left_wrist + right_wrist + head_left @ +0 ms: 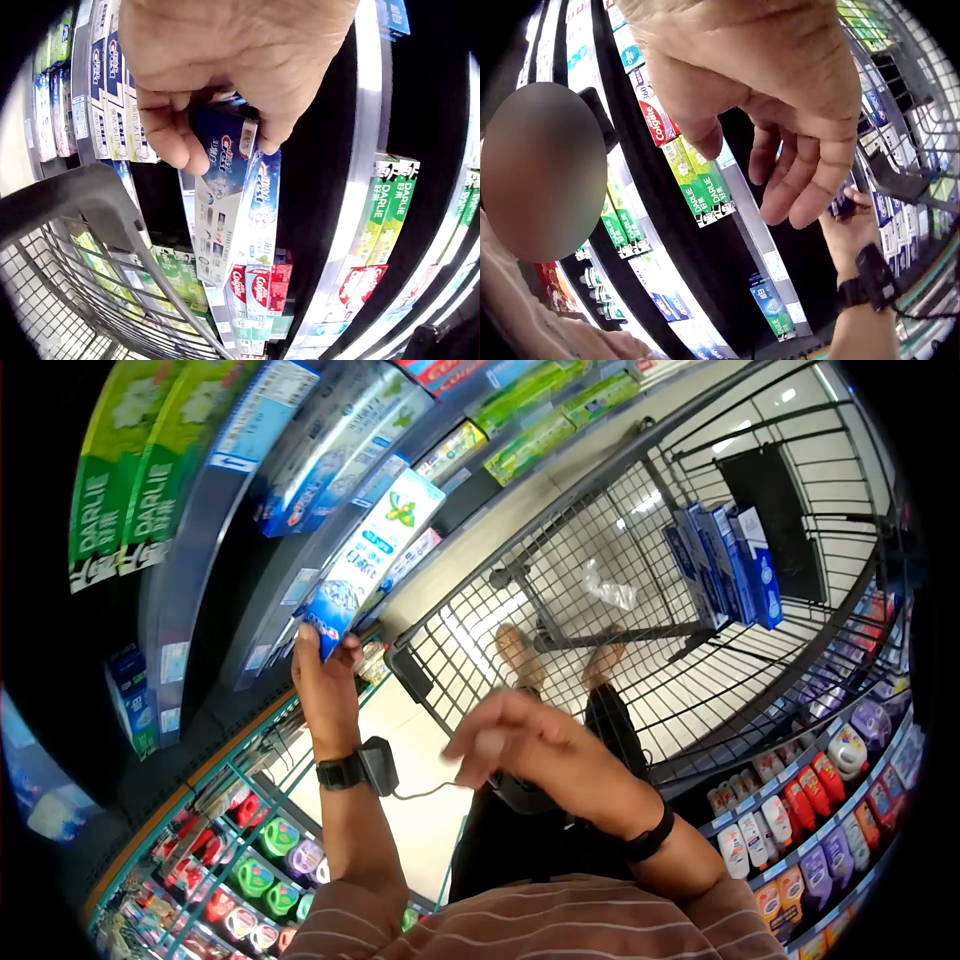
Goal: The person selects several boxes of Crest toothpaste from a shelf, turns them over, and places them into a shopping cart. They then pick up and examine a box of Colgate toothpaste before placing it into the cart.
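Note:
My left hand point(328, 685) grips one end of a blue and white toothpaste box point(370, 555) beside the shelf. In the left wrist view, the thumb and fingers pinch the box point(222, 202) at its dark blue end, and other toothpaste boxes stand behind it. My right hand point(565, 760) hangs in front of my body, near the cart, holding nothing. Its fingers are loosely bent in the right wrist view, where the hand point(772, 97) overlaps the shelves. Several blue toothpaste boxes point(720, 565) stand together inside the shopping cart.
The black wire shopping cart point(680, 722) stands ahead and to the right. Toothpaste shelves run along the left, with green Darlie boxes point(140, 460) and red Colgate boxes point(257, 289). Bottles point(800, 800) line a shelf at the lower right. A crumpled clear wrapper point(608, 586) shows through the cart.

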A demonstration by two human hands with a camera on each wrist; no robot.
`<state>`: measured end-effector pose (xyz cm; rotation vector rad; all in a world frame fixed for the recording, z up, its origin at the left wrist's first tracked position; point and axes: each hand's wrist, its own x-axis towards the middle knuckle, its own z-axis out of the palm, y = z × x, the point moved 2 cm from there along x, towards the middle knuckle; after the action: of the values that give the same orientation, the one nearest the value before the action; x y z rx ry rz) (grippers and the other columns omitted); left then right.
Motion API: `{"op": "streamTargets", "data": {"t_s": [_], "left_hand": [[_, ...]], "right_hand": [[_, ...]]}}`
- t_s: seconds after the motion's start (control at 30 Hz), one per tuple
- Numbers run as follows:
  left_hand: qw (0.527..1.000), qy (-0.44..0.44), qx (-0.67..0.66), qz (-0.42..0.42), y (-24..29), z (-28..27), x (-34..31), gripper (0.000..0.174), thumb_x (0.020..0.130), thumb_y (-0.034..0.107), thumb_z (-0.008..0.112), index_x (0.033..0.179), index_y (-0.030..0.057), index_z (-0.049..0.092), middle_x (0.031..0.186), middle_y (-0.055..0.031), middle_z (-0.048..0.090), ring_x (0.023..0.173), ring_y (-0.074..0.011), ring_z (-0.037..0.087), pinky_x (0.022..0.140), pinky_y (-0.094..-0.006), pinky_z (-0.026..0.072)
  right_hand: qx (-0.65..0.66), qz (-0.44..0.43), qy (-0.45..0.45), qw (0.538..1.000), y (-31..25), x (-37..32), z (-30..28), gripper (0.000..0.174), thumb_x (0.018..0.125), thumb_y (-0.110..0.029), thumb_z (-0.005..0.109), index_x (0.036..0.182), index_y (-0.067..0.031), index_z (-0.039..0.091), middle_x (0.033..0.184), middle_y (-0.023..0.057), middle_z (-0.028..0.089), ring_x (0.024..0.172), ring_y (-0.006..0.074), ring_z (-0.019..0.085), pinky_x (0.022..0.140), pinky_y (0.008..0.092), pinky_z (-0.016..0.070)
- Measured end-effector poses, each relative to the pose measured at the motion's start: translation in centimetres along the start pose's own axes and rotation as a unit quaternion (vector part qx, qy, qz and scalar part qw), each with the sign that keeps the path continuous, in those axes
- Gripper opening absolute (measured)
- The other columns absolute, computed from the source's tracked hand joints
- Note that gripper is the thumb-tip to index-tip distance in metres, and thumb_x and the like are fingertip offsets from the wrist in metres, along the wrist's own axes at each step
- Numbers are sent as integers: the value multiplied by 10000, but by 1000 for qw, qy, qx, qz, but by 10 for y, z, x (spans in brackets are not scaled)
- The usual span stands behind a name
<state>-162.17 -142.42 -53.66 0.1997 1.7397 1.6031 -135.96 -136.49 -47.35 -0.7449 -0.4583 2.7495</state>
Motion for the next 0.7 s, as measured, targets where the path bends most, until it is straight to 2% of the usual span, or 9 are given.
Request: {"op": "streamTargets", "data": {"t_s": [0.1,0.17,0.2,0.23,0.3,0.33,0.47,0.63,0.7], "left_hand": [[999,-22,-21,-22,26,1,-25,374,1049,397,533,1022,39,637,814,-75,666,732,-159,611,684,-301,481],[997,-63,-18,-38,40,4,-42,365,1054,378,520,1021,34,637,795,-82,674,687,-163,625,643,-288,493],[995,-90,-19,-48,43,2,-48,362,1052,375,523,1028,32,638,800,-82,679,676,-164,631,626,-283,495],[991,-118,-20,-59,45,0,-55,360,1050,372,527,1035,30,638,806,-82,684,664,-165,636,608,-278,498],[989,-127,-18,-69,49,7,-70,367,1046,359,536,1126,13,632,820,-83,694,632,-162,645,555,-273,497],[987,-135,-11,-82,55,15,-78,370,1046,355,538,1147,11,628,821,-82,695,629,-161,644,551,-274,497],[975,-175,-17,-135,61,22,-95,407,1057,385,514,1180,12,621,819,-84,690,649,-162,653,550,-279,496],[951,-242,-108,-158,63,17,-101,593,1065,556,377,1128,17,617,842,-93,687,680,-181,663,577,-293,507],[951,-256,-111,-129,63,15,-104,665,1051,608,345,1197,0,573,889,-104,690,733,-184,675,598,-298,521]], "right_hand": [[-89,-65,118,987,-16,1,-9,376,1002,-185,572,1326,-7,503,1267,153,613,989,208,678,835,343,557],[-115,-134,167,970,-35,4,-6,558,974,-184,610,1453,-21,376,1341,198,518,1000,207,651,810,324,549],[-142,-160,161,964,-47,4,-4,744,948,-249,650,1549,-48,261,1460,244,397,1052,234,643,831,332,549],[-171,-174,180,953,-55,6,-3,838,930,-297,674,1582,-49,209,1496,249,363,1082,250,634,861,347,551],[-177,-211,159,948,-71,5,4,875,920,-312,687,1589,-48,189,1516,253,335,1088,252,631,863,357,558],[-183,-222,135,948,-73,10,-4,813,945,-305,653,1581,-37,223,1457,234,427,1093,243,629,855,359,567],[-171,-183,130,960,-87,6,-5,590,1018,-275,523,1515,-6,352,1268,132,608,1070,201,639,825,350,562],[-174,-166,162,957,-77,-11,-11,481,1040,-340,504,1355,23,475,1175,121,645,992,184,666,772,322,571],[-149,-167,156,962,-71,-15,-13,449,1042,-338,501,1314,19,502,1160,134,656,975,195,679,763,321,576]]}}
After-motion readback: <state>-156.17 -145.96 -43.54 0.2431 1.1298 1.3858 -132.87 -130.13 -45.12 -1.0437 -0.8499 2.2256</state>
